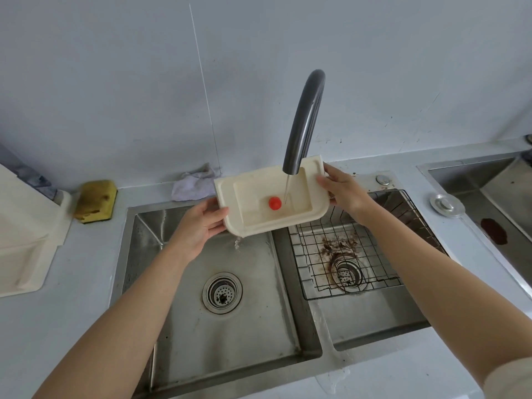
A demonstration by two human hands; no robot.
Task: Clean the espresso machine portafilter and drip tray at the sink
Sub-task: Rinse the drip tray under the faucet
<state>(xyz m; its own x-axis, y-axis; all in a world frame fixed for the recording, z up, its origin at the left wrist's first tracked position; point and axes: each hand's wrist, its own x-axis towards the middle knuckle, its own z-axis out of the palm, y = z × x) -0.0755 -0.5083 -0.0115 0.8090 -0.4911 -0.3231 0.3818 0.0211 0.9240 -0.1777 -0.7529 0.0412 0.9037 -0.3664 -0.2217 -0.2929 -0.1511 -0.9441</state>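
the cream drip tray [288, 184] is held tilted under the faucet [305, 122], over the sink [244, 326]; its ends are clamped by the left hand [198, 226] and right hand [344, 191].

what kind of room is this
Most likely a kitchen sink area: a double steel sink under a running faucet, a sponge on the counter, and coffee grounds around the right drain.

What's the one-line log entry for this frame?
phase: tray rinse | left hand: grips tray's left end | right hand: grips right end | tap: running onto tray | runoff: into left basin
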